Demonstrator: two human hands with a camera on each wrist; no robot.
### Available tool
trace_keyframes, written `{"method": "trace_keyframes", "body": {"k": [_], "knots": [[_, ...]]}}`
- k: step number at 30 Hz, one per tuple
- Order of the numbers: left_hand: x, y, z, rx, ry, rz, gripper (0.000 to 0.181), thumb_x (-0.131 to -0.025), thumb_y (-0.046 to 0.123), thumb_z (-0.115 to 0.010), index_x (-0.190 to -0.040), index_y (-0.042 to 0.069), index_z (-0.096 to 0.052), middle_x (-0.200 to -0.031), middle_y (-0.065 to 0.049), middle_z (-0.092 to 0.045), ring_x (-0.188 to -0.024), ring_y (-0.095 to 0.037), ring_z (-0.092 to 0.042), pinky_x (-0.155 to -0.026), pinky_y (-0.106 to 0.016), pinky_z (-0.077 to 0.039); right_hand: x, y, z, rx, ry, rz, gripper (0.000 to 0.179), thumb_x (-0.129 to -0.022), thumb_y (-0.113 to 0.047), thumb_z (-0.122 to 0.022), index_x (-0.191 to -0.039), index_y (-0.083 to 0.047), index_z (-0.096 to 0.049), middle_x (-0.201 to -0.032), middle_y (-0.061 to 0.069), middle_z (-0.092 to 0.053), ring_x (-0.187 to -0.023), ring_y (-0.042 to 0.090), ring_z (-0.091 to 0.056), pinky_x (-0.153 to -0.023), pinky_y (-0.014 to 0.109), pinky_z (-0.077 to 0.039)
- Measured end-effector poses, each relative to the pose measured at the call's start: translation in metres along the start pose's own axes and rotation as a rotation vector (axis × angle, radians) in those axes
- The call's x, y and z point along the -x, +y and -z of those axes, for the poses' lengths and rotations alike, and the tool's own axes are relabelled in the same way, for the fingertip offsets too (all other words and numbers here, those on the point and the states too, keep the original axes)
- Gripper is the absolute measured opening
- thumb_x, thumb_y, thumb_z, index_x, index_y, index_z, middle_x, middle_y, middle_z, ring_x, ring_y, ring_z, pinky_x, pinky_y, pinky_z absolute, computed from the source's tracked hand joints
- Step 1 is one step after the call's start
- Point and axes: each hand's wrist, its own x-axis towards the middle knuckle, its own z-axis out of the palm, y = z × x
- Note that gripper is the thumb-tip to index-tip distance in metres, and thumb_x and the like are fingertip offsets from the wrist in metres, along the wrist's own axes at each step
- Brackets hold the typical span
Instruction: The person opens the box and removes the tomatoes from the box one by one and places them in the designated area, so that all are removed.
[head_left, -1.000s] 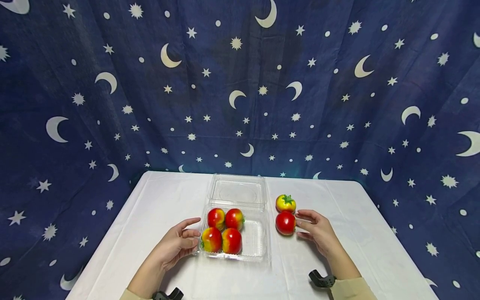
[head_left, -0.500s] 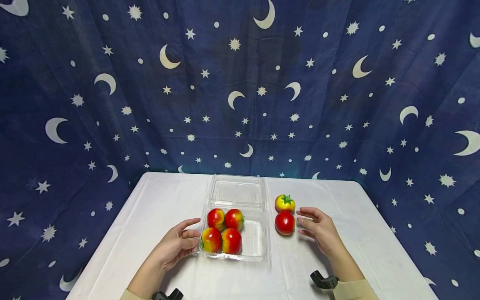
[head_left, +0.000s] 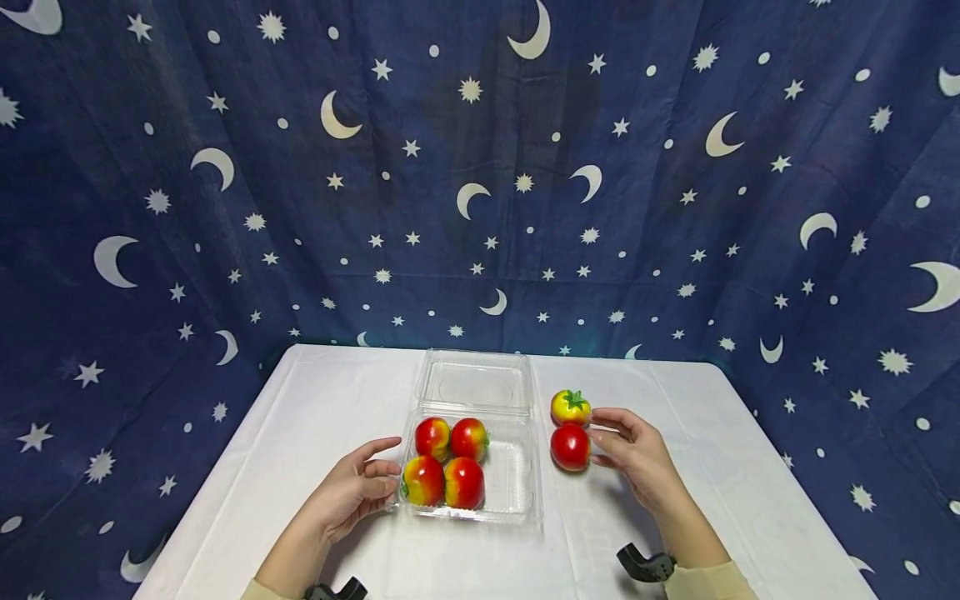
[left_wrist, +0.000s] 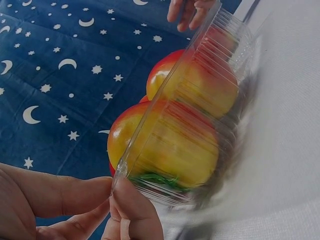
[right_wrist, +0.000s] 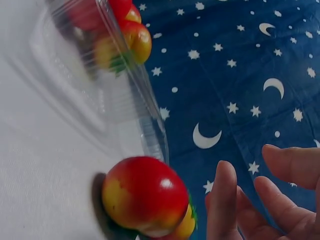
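My left hand (head_left: 356,490) pinches the left front rim of a clear plastic clamshell box (head_left: 513,475) between thumb and finger. In the left wrist view the fingers (left_wrist: 135,207) squeeze that rim, close to a yellow-red tomato (left_wrist: 165,145). Several shiny red and yellow tomatoes sit grouped in the box's left part. Right of the box, a red tomato (head_left: 571,447) lies in front of a yellower tomato (head_left: 572,407) whose green leafy top faces up. My right hand (head_left: 637,454) hovers just right of these two, fingers spread and holding nothing; the right wrist view shows a gap to the red tomato (right_wrist: 145,195).
The box's lid (head_left: 474,379) lies folded back behind its base. A white cloth (head_left: 480,558) covers the table. Behind it hangs a dark blue curtain (head_left: 420,208) with moons and stars. Each wrist wears a black device (head_left: 647,564).
My right hand drew slightly away from the two loose tomatoes, then came back close beside them. My left hand and the box have stayed in place.
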Motion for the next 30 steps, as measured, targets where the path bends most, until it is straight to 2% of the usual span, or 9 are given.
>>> {"method": "trace_keyframes", "body": {"k": [8,13,18,22,24,30], "knots": [[0.0,0.0,0.001,0.001,-0.003,0.0,0.085,-0.091,-0.005,-0.069,-0.166,0.002,-0.029,-0.107,-0.002,-0.067,-0.081,-0.014,-0.065,-0.077,-0.029,-0.061,0.004,-0.004,-0.015,-0.023,-0.025,0.022,0.048,-0.097,-0.006,-0.077,-0.14,0.007,-0.058,-0.132,0.015,-0.069,-0.111,0.024,-0.074,-0.08,0.036,-0.067],[0.0,0.0,0.0,0.001,0.001,0.004,0.085,-0.091,-0.005,-0.069,-0.166,0.003,-0.029,-0.107,-0.003,-0.067,-0.08,-0.014,-0.065,-0.077,-0.029,-0.061,0.006,-0.004,-0.026,-0.045,-0.049,0.018,0.047,-0.096,-0.002,-0.076,-0.138,0.009,-0.059,-0.129,0.014,-0.072,-0.105,0.02,-0.076,-0.078,0.034,-0.067],[-0.001,0.0,-0.001,-0.004,0.0,0.005,0.084,-0.091,-0.005,-0.069,-0.166,0.003,-0.03,-0.108,-0.003,-0.066,-0.081,-0.013,-0.065,-0.078,-0.029,-0.061,0.009,-0.001,-0.037,-0.099,-0.092,0.047,0.046,-0.094,0.004,-0.074,-0.136,0.012,-0.058,-0.119,0.001,-0.077,-0.101,0.014,-0.077,-0.075,0.033,-0.067],[-0.001,-0.001,-0.002,-0.006,0.002,0.006,0.084,-0.091,-0.005,-0.069,-0.166,0.003,-0.03,-0.108,-0.003,-0.066,-0.081,-0.013,-0.065,-0.077,-0.029,-0.061,0.01,0.0,-0.046,-0.099,-0.141,0.069,0.047,-0.094,0.006,-0.073,-0.137,0.014,-0.056,-0.117,-0.006,-0.076,-0.102,0.011,-0.077,-0.075,0.032,-0.067],[-0.001,-0.001,-0.001,-0.005,0.002,0.005,0.084,-0.091,-0.005,-0.068,-0.166,0.003,-0.03,-0.108,-0.003,-0.066,-0.081,-0.013,-0.065,-0.077,-0.029,-0.061,0.009,0.0,-0.05,-0.097,-0.162,0.076,0.048,-0.094,0.006,-0.073,-0.138,0.014,-0.056,-0.12,-0.002,-0.075,-0.105,0.011,-0.076,-0.076,0.032,-0.067],[-0.001,-0.001,0.0,0.001,-0.002,0.007,0.084,-0.091,-0.006,-0.068,-0.166,0.003,-0.029,-0.108,-0.002,-0.066,-0.08,-0.012,-0.065,-0.077,-0.028,-0.061,0.008,0.0,-0.063,-0.071,-0.221,0.066,0.05,-0.094,0.004,-0.072,-0.14,0.014,-0.055,-0.133,0.02,-0.067,-0.108,0.011,-0.075,-0.079,0.037,-0.067]]}}
